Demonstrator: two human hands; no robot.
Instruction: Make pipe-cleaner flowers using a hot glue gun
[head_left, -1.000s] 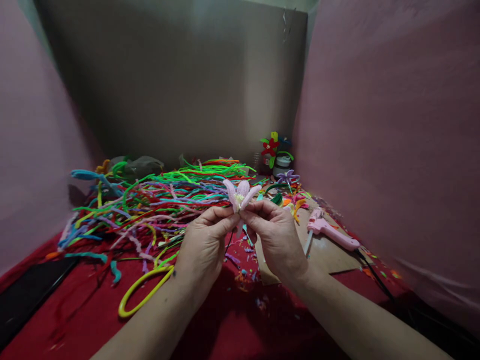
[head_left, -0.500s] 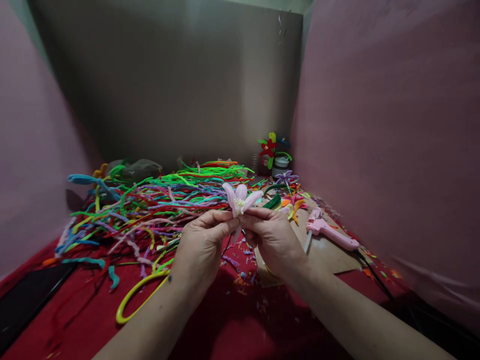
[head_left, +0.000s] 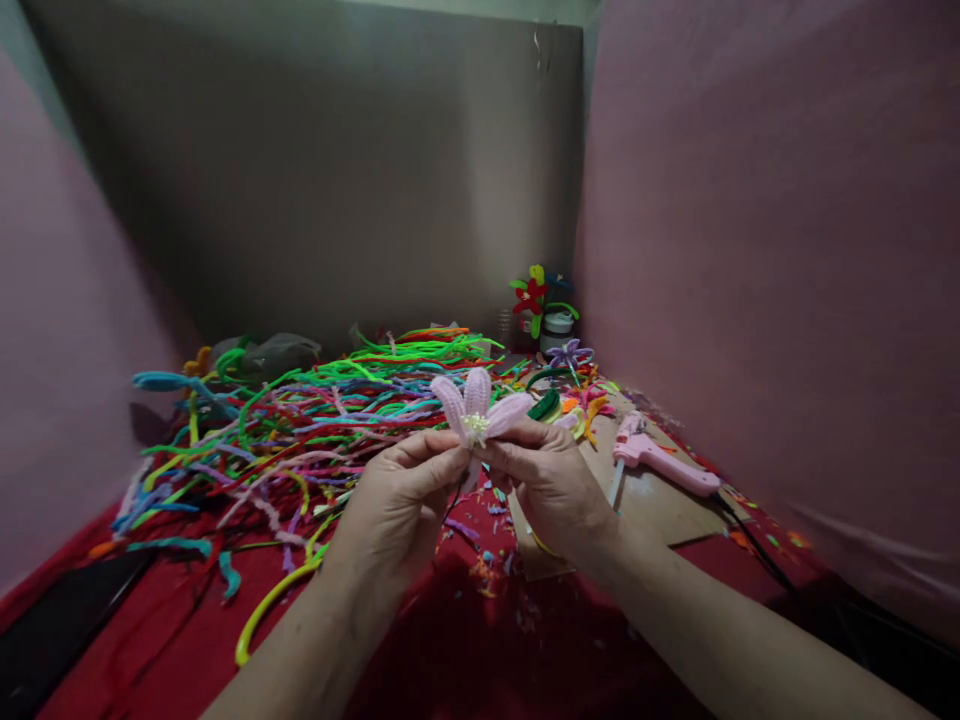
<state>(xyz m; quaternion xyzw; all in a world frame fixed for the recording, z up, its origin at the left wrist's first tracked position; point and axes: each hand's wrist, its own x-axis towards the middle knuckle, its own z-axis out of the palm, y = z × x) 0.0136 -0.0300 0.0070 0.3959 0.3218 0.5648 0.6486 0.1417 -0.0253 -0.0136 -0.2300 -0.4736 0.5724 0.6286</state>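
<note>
A pale pink pipe-cleaner flower (head_left: 477, 396) with cream stamens at its centre is held up in front of me, its petals spread upward. My left hand (head_left: 405, 490) pinches the flower's base between thumb and fingers from the left. From the other side, my right hand (head_left: 551, 475) pinches the lower right petal close to the base. Both sets of fingertips nearly meet under the stamens. A thin dark stem or wire hangs below the flower, partly hidden by my fingers.
A heap of coloured pipe cleaners (head_left: 322, 410) spreads behind and left. On the right, a pink glue gun (head_left: 664, 465) rests on a cardboard sheet (head_left: 652, 510). A purple flower (head_left: 570, 355) and a white-lidded jar (head_left: 557, 330) stand farther back. Scraps litter the red cloth (head_left: 450, 640).
The flower has turned to show its stamens more openly, and its petals look more spread. Both hands keep their pinch. The view has shifted slightly.
</note>
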